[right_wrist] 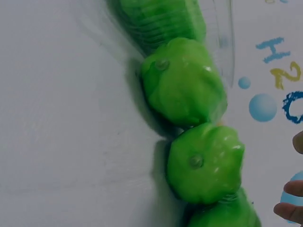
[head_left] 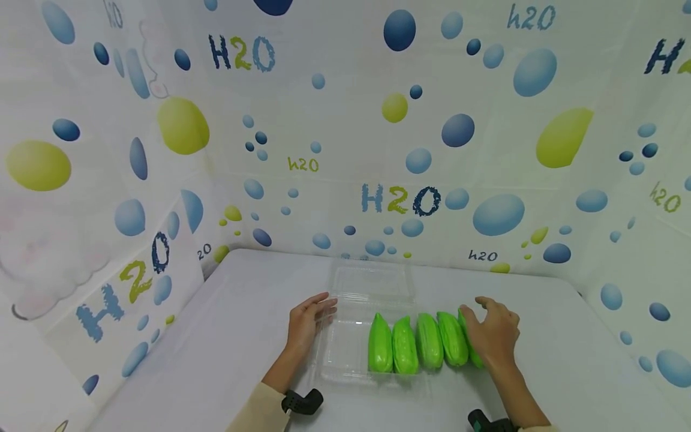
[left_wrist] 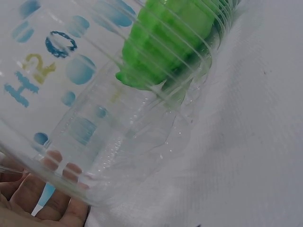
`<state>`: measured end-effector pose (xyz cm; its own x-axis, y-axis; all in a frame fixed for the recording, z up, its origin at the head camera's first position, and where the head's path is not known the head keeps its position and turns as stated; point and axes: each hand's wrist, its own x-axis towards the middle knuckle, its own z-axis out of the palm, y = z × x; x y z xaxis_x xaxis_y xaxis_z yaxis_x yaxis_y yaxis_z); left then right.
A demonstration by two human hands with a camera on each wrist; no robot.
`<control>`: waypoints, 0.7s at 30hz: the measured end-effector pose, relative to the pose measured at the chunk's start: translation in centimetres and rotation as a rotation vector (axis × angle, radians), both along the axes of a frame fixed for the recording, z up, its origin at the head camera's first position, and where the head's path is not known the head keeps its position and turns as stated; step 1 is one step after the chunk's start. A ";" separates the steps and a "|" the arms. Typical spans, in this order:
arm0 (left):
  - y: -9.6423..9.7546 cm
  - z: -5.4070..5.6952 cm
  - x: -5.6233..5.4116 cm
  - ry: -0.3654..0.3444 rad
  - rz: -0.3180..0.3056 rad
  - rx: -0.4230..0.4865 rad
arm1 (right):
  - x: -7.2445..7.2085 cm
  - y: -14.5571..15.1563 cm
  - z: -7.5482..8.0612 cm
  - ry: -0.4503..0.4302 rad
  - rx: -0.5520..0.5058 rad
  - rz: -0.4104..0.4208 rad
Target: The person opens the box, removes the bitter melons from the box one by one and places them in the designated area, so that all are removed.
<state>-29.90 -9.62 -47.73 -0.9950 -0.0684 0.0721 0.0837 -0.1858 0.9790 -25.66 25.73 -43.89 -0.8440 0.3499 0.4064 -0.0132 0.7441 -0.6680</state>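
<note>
A clear plastic clamshell box (head_left: 342, 377) lies on the table with its lid folded back. Inside its right part are two bright green ridged gourds (head_left: 380, 345), side by side. Three more such gourds stand in line to the right of the box, among them one (head_left: 452, 339) left of my right hand (head_left: 495, 333). That hand hovers by the rightmost gourd (head_left: 476, 354) and partly hides it, thumb and forefinger spread apart. My left hand (head_left: 306, 321) is at the box's left wall; the left wrist view shows its fingers (left_wrist: 56, 203) extended by the clear plastic.
The raised lid (head_left: 372, 282) lies toward the back of the white table (head_left: 232, 354). A white cloth backdrop (head_left: 345, 120) with blue and green spots and H2O lettering surrounds the table. Dark cameras are strapped to both wrists.
</note>
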 end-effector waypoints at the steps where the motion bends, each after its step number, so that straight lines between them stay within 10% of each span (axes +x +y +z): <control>1: 0.0 0.0 0.0 -0.002 0.002 0.001 | 0.0 -0.1 0.2 0.010 0.004 0.011; 21: 0.0 0.1 0.2 0.014 -0.012 -0.014 | 0.1 -4.8 3.8 -0.076 -0.030 0.165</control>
